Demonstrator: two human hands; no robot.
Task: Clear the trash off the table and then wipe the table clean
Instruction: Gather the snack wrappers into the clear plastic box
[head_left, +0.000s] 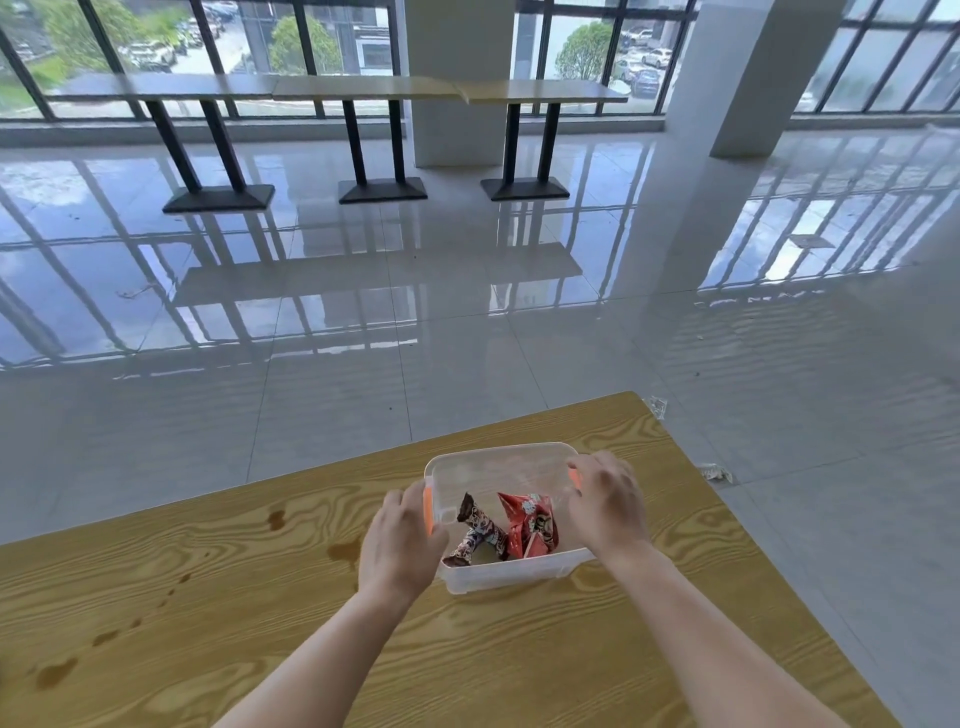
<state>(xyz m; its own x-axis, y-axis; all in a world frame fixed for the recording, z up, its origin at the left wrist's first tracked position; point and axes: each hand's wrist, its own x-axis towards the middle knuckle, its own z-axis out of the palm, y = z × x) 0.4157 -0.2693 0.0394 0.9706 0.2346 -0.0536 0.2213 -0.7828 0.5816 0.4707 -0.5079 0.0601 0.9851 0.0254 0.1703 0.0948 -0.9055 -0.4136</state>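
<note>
A clear plastic bin is sitting on the wooden table, toward its far edge and nearer the right side than the left. The bin is rectangular with rounded corners, see-through walls and an orange latch showing on its left end; a second orange latch is peeking out under the fingers on the right end. Inside it two crumpled snack wrappers are lying side by side: a dark purple-and-brown wrapper on the left and a red wrapper on the right, touching each other on the bin's floor.

The left hand is gripping the bin's left end, fingers curled over the rim and latch. The right hand is clamping the right end, fingers draped over that rim.

Brown liquid stains are dotting the tabletop, trailing from the near left edge toward a larger spill just left of the bin. Two small scraps are lying on the tiled floor beyond the table's right edge.
</note>
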